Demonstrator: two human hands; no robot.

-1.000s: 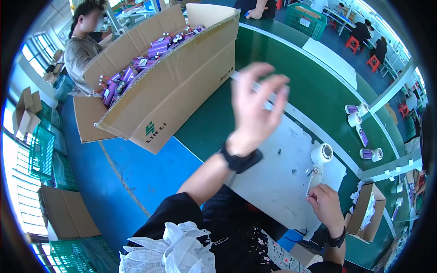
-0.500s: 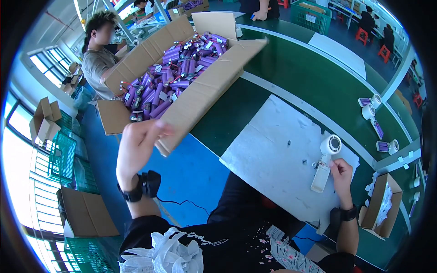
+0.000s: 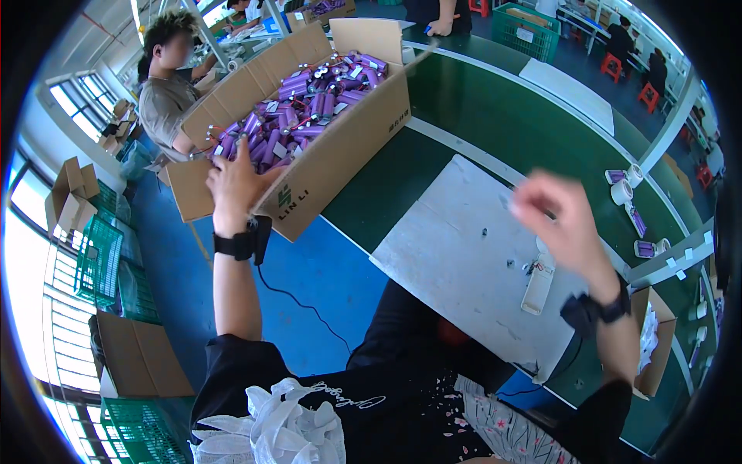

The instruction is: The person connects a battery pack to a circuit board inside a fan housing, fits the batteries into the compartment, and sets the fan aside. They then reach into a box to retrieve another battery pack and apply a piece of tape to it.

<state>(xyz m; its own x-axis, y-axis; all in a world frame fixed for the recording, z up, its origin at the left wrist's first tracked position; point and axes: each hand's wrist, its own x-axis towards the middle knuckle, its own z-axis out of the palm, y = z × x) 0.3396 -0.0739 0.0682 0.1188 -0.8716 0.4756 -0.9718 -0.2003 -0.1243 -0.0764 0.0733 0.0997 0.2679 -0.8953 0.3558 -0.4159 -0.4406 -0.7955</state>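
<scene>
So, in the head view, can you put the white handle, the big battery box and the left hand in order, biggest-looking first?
1. Big battery box
2. Left hand
3. White handle

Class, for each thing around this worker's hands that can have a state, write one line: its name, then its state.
Big box: open, heaped with batteries
Batteries: jumbled, some with wires
Left hand: fingers spread, at the big box's near end
Right hand: raised above the board, blurred
Board: lying flat, spotted
White fan: on the board, wires exposed, partly hidden
Small box: open, holding white pieces
</scene>
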